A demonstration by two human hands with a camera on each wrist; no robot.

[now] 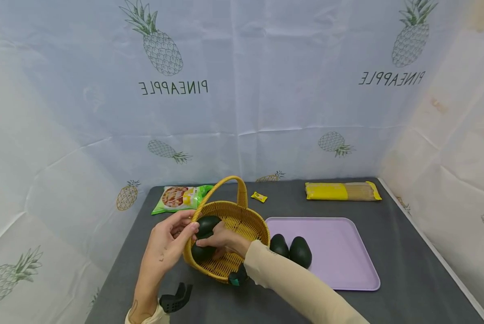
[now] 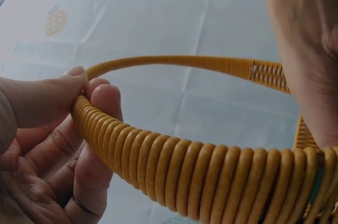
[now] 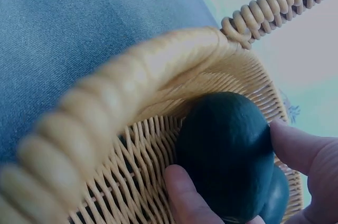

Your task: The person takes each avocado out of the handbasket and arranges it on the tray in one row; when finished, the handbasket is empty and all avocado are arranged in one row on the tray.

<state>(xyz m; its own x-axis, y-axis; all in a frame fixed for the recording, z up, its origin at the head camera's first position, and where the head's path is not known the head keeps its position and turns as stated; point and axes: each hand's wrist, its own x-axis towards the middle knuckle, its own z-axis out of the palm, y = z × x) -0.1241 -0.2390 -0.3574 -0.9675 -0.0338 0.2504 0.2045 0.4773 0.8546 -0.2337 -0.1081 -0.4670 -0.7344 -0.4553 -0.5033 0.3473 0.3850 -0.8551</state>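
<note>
My left hand pinches the handle of a yellow-brown wicker basket between thumb and fingers. Inside the basket, at its left side, my right hand grips a dark green avocado, thumb on one side and fingers on the other. A second avocado lies against it, partly hidden behind it in the right wrist view. Two more avocados sit side by side on the left part of a lilac tray, just right of the basket.
A green food bag lies behind the basket at the left. Further back are a small yellow packet and a yellow pack of noodles. A pineapple-print cloth hangs behind the dark grey table.
</note>
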